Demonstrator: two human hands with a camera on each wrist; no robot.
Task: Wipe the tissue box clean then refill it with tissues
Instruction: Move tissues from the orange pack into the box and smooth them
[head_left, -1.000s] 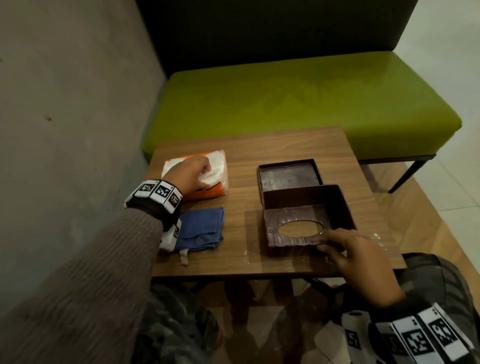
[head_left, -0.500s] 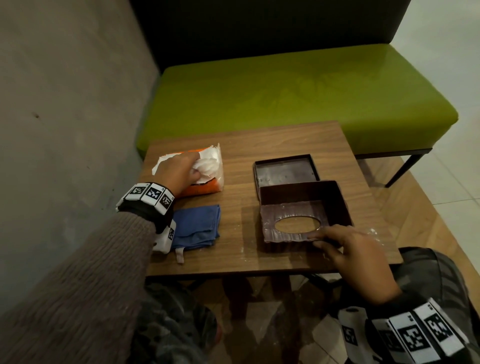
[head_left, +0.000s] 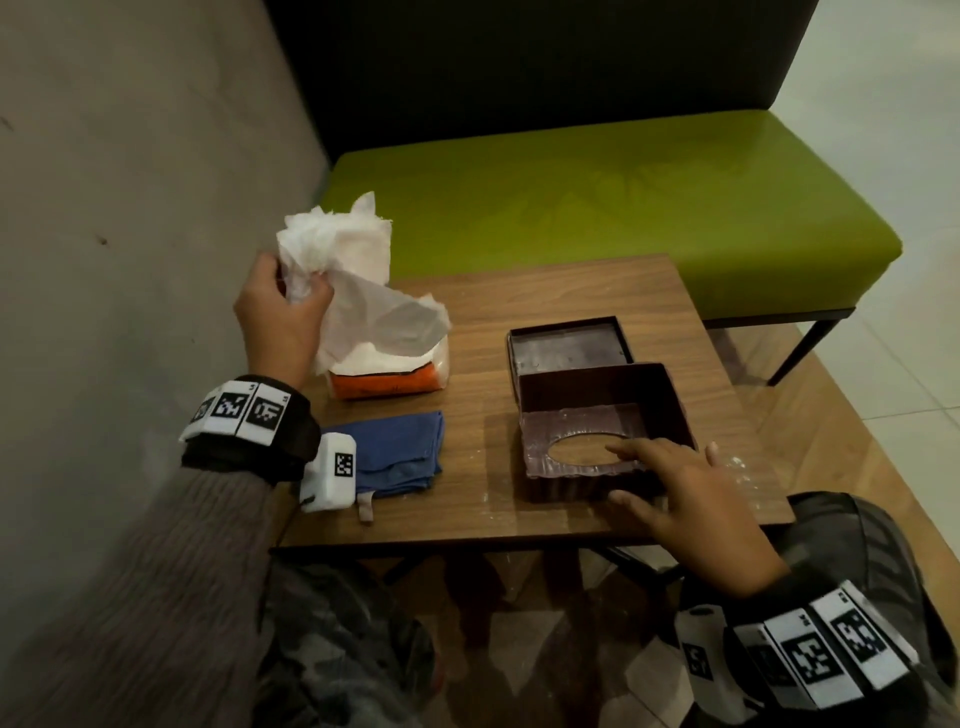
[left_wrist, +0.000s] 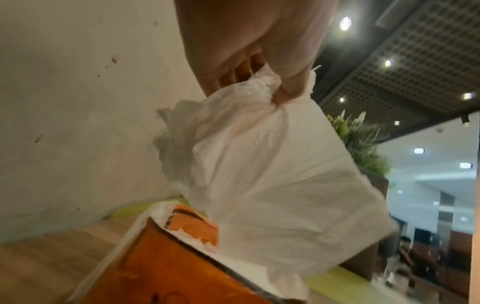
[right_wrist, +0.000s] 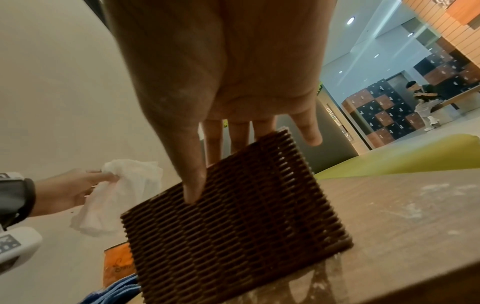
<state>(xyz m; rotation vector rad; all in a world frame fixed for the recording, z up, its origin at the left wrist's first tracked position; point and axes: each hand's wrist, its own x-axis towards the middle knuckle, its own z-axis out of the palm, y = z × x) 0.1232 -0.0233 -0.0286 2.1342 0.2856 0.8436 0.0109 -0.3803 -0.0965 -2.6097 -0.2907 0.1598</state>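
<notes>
My left hand (head_left: 280, 312) is raised above the table's left side and grips a bunch of white tissues (head_left: 358, 280), whose lower end still reaches into the orange tissue pack (head_left: 384, 384). The left wrist view shows the thumb and curled fingers (left_wrist: 288, 90) pinching the crumpled tissues (left_wrist: 272, 174) over the pack (left_wrist: 168, 263). The brown tissue box (head_left: 602, 395) lies with its open side up and its oval hole on the table. Its flat panel (head_left: 566, 345) lies just behind. My right hand (head_left: 691, 488) rests on the box's near right corner, fingers straight (right_wrist: 239, 133), thumb against the ribbed wall (right_wrist: 239, 216).
A folded blue cloth (head_left: 400, 452) lies at the table's (head_left: 545, 291) near left, in front of the pack. A green bench (head_left: 597, 197) stands behind the table and a grey wall (head_left: 130, 208) runs along the left. White dust marks the tabletop near the box.
My left hand has lifted off the pack, drawing a bunch of tissues up and to the left. My right hand stays on the box's near corner.
</notes>
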